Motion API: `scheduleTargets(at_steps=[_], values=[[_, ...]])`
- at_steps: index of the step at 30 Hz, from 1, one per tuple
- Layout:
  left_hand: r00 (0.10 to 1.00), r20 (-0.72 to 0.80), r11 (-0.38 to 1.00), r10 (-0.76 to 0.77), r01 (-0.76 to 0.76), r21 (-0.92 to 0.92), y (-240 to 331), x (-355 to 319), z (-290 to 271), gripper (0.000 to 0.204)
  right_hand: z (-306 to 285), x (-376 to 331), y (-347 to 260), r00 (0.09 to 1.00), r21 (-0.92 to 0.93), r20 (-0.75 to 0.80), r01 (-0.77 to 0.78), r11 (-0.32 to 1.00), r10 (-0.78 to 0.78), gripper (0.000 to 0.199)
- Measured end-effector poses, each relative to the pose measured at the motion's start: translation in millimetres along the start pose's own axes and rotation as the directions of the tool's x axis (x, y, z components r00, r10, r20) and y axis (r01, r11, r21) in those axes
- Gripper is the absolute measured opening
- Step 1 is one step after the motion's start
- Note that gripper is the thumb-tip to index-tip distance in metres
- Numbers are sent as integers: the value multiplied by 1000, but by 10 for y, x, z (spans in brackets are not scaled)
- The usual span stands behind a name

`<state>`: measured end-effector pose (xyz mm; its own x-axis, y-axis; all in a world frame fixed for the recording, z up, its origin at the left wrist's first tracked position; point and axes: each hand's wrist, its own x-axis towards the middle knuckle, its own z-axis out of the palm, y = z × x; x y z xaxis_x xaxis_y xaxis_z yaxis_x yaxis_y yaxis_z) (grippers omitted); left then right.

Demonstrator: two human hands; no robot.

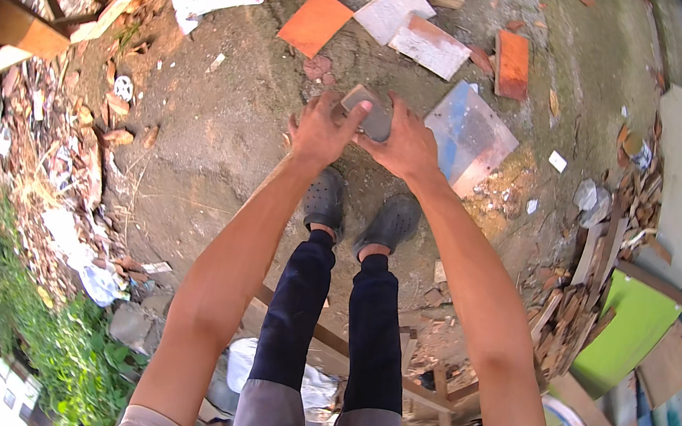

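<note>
Together, both hands point(366, 136) on grey tile point(371, 114)

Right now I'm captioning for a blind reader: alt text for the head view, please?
Both hands, left hand and right hand, hold a small grey tile at arm's length above bare dirt ground. Orange and white tiles and rubble lie scattered around the person's grey shoes.

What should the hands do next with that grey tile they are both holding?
Probably lower the grey tile onto the bare dirt ground ahead of the shoes. The left hand and right hand both grip it in the air, and other tiles lie flat nearby.
</note>
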<state>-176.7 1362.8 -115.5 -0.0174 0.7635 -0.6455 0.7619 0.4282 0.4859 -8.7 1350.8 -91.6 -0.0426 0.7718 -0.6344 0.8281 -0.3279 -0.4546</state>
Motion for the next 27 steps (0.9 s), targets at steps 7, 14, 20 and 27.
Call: scheduleTargets(at_steps=[7, 14, 20, 27], values=[[968, -225, 907, 115, -10, 421, 280, -33, -90, 104, 232, -1261, 451, 833, 53, -552, -11, 999, 39, 66], [804, 185, 545, 565, -532, 648, 473, -1076, 458, 91, 1264, -2836, 623, 572, 588, -444, -395, 706, 689, 60], [615, 616, 390, 492, -788, 476, 214, -2440, 893, 86, 1966, -3663, 416, 327, 844, 93, -527, 100, 940, 59], [482, 860, 604, 168, -740, 296, -151, -3580, 926, 67, 2327, -4446, 587, 134, 895, 391, -285, -342, 911, 55]])
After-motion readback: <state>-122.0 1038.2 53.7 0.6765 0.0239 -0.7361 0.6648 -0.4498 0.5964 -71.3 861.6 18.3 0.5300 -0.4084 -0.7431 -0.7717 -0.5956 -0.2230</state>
